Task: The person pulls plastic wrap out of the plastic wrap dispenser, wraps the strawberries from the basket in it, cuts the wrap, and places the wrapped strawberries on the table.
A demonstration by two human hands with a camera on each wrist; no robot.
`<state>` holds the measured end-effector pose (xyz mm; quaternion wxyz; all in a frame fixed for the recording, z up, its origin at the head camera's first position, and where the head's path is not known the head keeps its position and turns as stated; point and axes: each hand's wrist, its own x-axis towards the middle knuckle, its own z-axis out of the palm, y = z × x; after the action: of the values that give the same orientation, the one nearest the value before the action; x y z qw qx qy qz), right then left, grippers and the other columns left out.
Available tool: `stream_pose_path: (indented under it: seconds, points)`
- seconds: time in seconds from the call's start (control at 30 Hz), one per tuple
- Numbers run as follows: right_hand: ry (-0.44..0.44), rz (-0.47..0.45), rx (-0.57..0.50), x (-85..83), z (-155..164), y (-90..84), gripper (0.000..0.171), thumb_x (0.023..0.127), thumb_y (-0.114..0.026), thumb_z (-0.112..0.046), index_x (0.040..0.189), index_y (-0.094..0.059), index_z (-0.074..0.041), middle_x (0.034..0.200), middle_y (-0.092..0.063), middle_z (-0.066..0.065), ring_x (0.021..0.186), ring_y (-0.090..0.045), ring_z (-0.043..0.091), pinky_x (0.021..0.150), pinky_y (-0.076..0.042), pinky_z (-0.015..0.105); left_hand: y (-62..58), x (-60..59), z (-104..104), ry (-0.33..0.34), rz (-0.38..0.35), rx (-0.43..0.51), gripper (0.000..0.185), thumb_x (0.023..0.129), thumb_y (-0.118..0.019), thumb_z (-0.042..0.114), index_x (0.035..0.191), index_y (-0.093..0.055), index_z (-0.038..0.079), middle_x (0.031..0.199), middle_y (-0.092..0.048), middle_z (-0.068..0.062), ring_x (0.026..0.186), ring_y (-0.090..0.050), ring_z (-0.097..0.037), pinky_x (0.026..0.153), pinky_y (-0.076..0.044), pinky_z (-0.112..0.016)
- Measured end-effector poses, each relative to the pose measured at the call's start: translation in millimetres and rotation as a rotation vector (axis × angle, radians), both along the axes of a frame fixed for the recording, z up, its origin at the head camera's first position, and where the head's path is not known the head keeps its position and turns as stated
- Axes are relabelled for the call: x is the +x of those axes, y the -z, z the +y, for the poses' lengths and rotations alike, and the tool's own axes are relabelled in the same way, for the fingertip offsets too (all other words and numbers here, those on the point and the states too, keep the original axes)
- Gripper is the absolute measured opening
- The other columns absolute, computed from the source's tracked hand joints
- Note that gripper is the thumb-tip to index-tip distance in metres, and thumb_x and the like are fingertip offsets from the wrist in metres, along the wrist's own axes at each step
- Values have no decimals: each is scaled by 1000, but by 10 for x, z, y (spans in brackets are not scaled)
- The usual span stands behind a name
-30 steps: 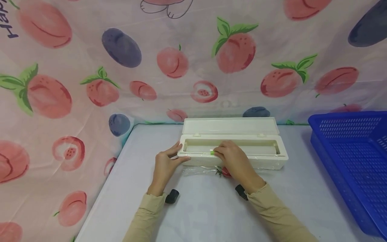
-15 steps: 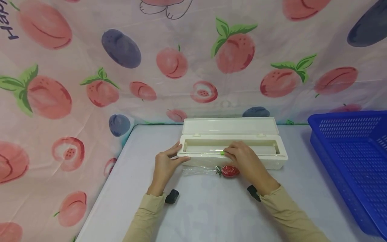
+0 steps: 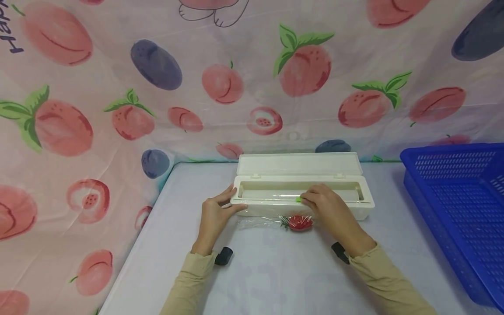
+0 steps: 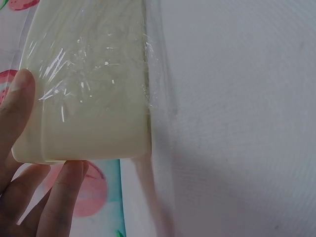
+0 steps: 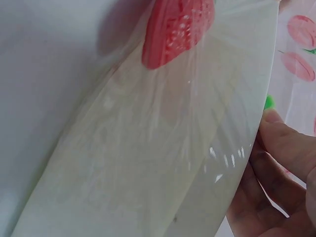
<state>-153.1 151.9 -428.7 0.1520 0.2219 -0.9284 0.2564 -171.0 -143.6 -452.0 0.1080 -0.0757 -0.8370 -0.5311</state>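
A cream cling-film dispenser box [image 3: 352, 211] lies across the table with its lid [image 3: 299, 164] folded back. My left hand [image 3: 230, 202] grips the box's left end, thumb on the front wall; the left wrist view shows that thumb [image 4: 19, 94] against the film-draped box [image 4: 94, 108]. My right hand [image 3: 312, 199] pinches the small green slider [image 3: 299, 200] on the box's front rim, right of the middle. A red strawberry-shaped dish [image 3: 299, 222] sits just in front of the box under clear film [image 3: 256, 223]. In the right wrist view the film stretches from the box [image 5: 173, 168] over the dish [image 5: 175, 29], and the slider [image 5: 269, 102] peeks above my fingers [image 5: 284, 143].
A blue perforated basket [image 3: 460, 210] stands at the table's right edge. The grey-white table [image 3: 275, 280] ends at left against a peach-patterned cloth [image 3: 78, 131], which also hangs behind the box.
My right hand has slid the green slider rightward along the box's front rim, uncovering the red dish. The left hand and box have stayed put.
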Motion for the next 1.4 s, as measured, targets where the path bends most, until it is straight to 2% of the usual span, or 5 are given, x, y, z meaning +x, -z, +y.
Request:
stream_pose_path:
  seconds: [0.33,0.6,0.8,1.13,1.4]
  points:
    - [11,31,10,76,278,-18,10,89,-71,-3,98,-75,-1,95,-66,7,95,-61,26,84,-56,43,47,-37,-34,-7,-23,-10,60,72,-88,18,126,-66,4,135,-62,-4,115,-65,-22,82,-57,-22]
    - [16,138,34,119,505,13,9,86,-73,0,95,-75,-2,93,-66,7,93,-61,26,79,-56,42,56,-37,-41,-14,-31,-17,61,72,-88,19,127,-65,5,136,-61,-2,116,-65,-21,82,-57,-22]
    - [17,222,69,146,623,39,14,81,-76,2,95,-76,-1,94,-67,9,96,-60,28,81,-56,44,56,-37,-36,-11,-29,-21,61,72,-88,18,127,-65,5,136,-61,-2,117,-64,-22,82,-57,-22]
    - [60,220,98,208,763,18,15,81,-76,1,96,-75,-1,94,-67,10,92,-59,26,75,-56,44,66,-35,-9,-10,-21,-20,61,72,-88,19,127,-65,5,136,-61,-4,112,-67,-21,83,-57,-23]
    - [83,213,90,240,913,36,18,80,-76,5,97,-75,1,95,-67,12,93,-60,30,76,-55,47,74,-36,-25,-22,-16,-26,61,72,-88,22,127,-66,6,136,-61,-3,112,-67,-20,83,-57,-24]
